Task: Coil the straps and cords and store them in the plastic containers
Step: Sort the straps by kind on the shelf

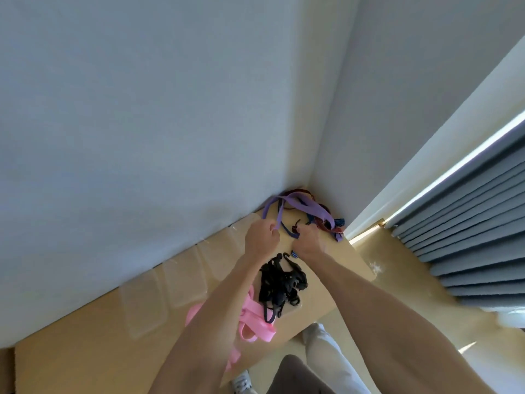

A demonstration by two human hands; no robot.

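Purple strap point(295, 204) strung between both hands above tan table point(335, 268), far loops trailing into wall corner over red-and-blue cords point(326, 220). Left hand point(260, 237) fisted, fingers curled round one run of strap. Right hand point(308, 241) curled round another run near dark blue cord point(288, 231). Black tangle of hooked cords point(281, 282) on table between forearms. Pink strap point(252, 322) heaped just beside it, partly under left forearm. Clear plastic containers point(159, 294) lined along wall, left of straps.
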